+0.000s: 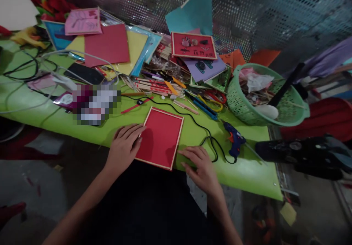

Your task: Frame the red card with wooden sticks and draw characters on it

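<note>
Dark clothing (148,204), probably black though dimly seen, leaves the forearms (87,199) and fingers (129,130) bare.

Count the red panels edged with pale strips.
2. The plain red panel lies on the green table, the left hand at its edge; the decorated red panel sits on the pile of cards behind, left of the green basket. Others may be hidden there.

Grn basket (233,96) w/ scraps (258,82); wht cable (74,50); perf. mesh (247,21) behind

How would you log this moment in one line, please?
left hand: over left edge of red framed panel | right hand: by its right edge | glue gun: lying on green tabletop
</note>
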The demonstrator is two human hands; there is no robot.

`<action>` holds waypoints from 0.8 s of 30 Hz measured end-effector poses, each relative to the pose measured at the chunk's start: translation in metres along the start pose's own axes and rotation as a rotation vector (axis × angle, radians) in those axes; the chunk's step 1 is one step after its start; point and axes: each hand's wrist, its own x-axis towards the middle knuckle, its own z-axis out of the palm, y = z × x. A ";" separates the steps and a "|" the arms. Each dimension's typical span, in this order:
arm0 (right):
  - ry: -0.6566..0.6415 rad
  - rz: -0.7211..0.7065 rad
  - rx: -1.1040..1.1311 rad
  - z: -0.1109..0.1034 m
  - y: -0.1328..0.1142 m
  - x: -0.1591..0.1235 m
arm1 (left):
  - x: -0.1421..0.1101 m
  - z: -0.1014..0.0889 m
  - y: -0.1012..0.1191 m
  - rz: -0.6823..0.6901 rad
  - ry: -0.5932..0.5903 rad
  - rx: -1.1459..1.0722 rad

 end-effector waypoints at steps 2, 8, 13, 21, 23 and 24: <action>0.015 -0.001 0.013 0.003 0.004 -0.003 | 0.001 -0.004 -0.007 0.012 -0.050 -0.038; 0.038 0.020 0.096 0.003 0.012 -0.009 | 0.014 -0.008 -0.023 0.026 -0.104 -0.069; 0.142 0.049 0.151 0.004 0.014 -0.015 | 0.041 0.000 -0.030 0.067 -0.138 -0.093; 0.274 0.080 0.094 -0.002 0.025 -0.027 | 0.089 0.015 -0.041 0.306 -0.214 -0.299; 0.314 0.076 0.063 -0.004 0.026 -0.028 | 0.097 0.017 -0.036 0.343 -0.248 -0.329; 0.338 0.074 0.051 -0.005 0.025 -0.027 | 0.101 0.017 -0.032 0.339 -0.261 -0.333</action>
